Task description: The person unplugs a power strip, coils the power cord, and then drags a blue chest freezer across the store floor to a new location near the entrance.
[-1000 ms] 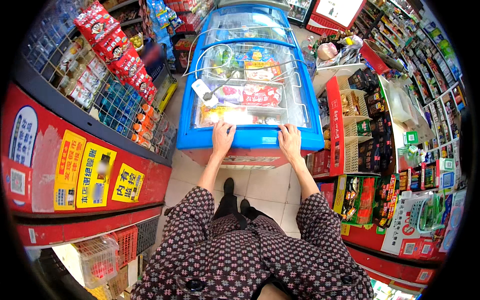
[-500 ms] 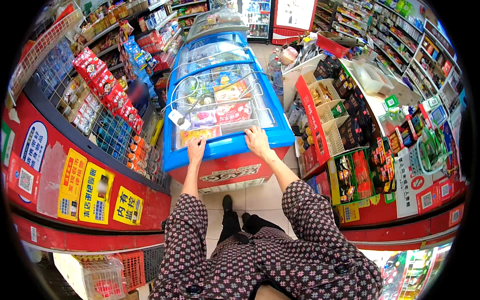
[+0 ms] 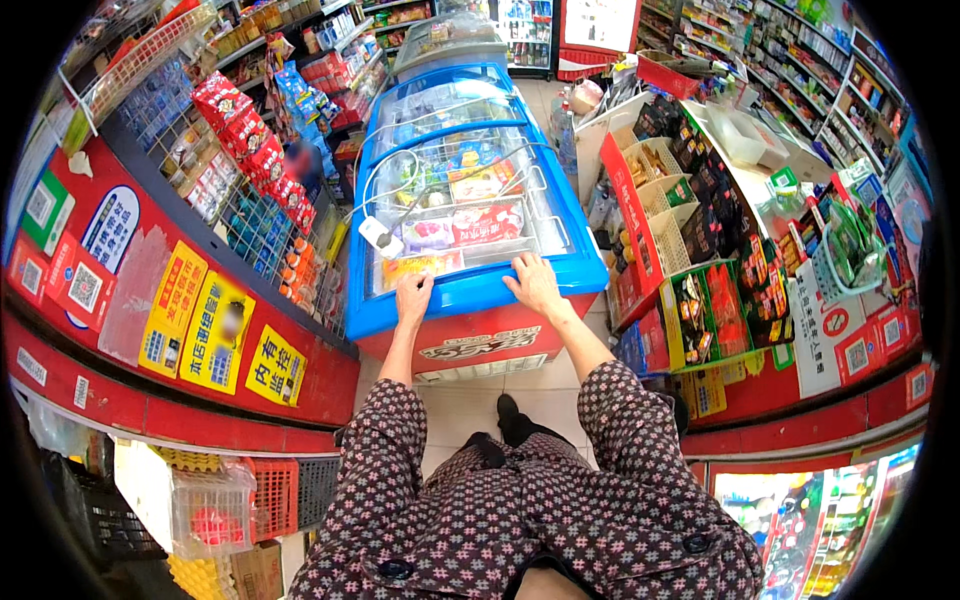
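Note:
In front of me stands a chest freezer point(image 3: 478, 350) with a red body, a blue rim and a sliding glass top. My left hand point(image 3: 413, 298) is closed on the near blue rim, its fingers curled. Farther right along that rim lies my right hand point(image 3: 535, 283), open, with fingers stretched over the edge and thumb apart. Through the glass show frozen packs, among them an orange pack point(image 3: 425, 265) and a red pack point(image 3: 490, 223). A white power strip point(image 3: 381, 237) with a looped cable rests on the glass top.
On the left runs a red counter point(image 3: 140, 385) with yellow notices and a wire rack of goods. To the right, a snack display point(image 3: 650, 225) stands close beside the freezer. Crates point(image 3: 270, 497) are at lower left, a lit drinks cooler point(image 3: 830, 520) at lower right.
The view has swung slightly, so the freezer and both hands appear farther right. My right foot is now the forward one, where the left was before. Both hands stay on the rim.

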`<state>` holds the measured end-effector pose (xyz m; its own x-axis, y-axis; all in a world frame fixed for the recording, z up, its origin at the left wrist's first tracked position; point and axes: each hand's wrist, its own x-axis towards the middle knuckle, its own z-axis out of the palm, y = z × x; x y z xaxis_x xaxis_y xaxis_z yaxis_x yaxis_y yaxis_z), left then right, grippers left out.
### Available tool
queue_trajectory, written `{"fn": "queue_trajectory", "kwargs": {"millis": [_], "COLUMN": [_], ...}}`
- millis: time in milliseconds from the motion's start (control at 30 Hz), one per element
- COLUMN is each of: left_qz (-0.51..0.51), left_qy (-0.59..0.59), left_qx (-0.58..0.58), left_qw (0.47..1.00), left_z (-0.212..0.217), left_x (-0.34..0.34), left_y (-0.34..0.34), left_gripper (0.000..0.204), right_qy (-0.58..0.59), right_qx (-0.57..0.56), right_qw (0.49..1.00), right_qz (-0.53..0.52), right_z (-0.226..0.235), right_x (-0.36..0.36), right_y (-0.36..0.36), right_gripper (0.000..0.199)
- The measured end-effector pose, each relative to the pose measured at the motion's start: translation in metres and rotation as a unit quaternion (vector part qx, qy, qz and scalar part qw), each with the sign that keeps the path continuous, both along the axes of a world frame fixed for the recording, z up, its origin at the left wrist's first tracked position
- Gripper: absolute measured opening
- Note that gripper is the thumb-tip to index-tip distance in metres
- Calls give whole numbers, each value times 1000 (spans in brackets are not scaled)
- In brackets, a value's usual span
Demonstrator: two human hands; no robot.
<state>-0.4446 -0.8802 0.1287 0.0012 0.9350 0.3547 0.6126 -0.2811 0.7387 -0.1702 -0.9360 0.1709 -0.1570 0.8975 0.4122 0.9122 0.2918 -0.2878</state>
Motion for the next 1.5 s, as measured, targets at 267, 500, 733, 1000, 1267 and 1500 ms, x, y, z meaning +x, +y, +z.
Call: {"fn": "queue_trajectory", "kwargs": {"millis": [267, 500, 733, 1000, 1267, 1500], "left_qz": [-13, -5, -29, -53, -69, -64], "left_qy": [26, 39, 35, -17, -5, -19], "left_qx": [32, 31, 29, 1, 40, -1], "left_qw": [999, 999, 999, 998, 997, 998], "left_z": [4, 7, 11, 16, 12, 15], "left_x": [-1, -14, -28, -65, -80, -109], "left_y": [-92, -172, -261, -363, -468, -564], "left_gripper": [26, 26, 25, 22, 23, 21], "right_qy": [8, 35, 3, -5, 5, -24], "right_qx": [22, 21, 22, 7, 53, 74], "right_qw": [1000, 999, 1000, 1000, 998, 996], "right_qz": [12, 19, -18, -26, -30, -50], "right_z": [4, 5, -1, 21, 21, 21], "right_x": [1, -11, -24, -65, -76, -110], "right_y": [-88, -172, -260, -372, -486, -581], "right_gripper": [34, 34, 41, 38, 44, 48]}}
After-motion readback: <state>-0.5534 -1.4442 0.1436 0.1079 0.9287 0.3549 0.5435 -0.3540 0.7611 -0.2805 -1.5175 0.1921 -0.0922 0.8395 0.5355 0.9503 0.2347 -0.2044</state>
